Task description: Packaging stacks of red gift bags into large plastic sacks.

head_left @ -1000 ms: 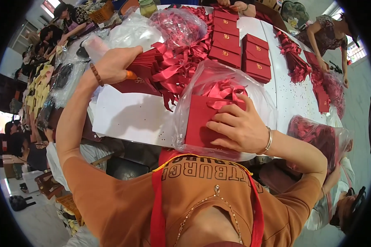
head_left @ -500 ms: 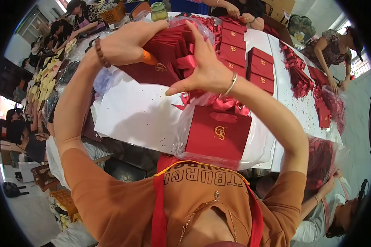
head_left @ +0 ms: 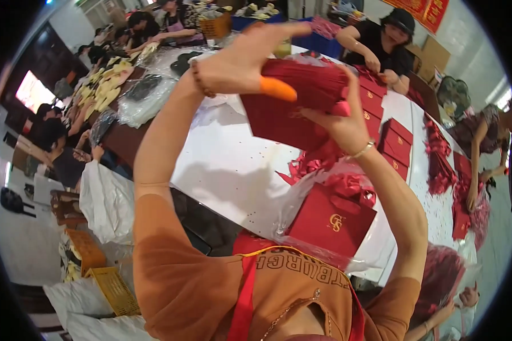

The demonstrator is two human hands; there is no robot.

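Observation:
A thick stack of dark red paper gift bags (head_left: 287,122) is held up over the white table, its folded edges pressed together at the top. My right hand (head_left: 350,128) grips the stack's right end, thumb across the front face and fingers behind. At the stack's upper left is my left hand (head_left: 244,62), its fingers stretched out flat. An orange finger cot (head_left: 277,88) covers its thumb, which lies against or just in front of the bags. Below, a clear plastic bag (head_left: 281,224) surrounds more red gift bags (head_left: 331,221) with gold lettering and red ribbon handles.
On the white table (head_left: 210,187), red ribbons (head_left: 307,165) lie beneath the stack. Rows of red bags (head_left: 395,142) and ribbon bundles (head_left: 438,153) stand to the right. A co-worker (head_left: 389,45) handles ribbon across the table; others sit at left. Yellow crates (head_left: 114,290) stand at lower left.
The view has shifted, so the table sits lower and further right. The stack has tilted more level. My left hand has loosened and straightened its fingers; my right hand has closed on the stack.

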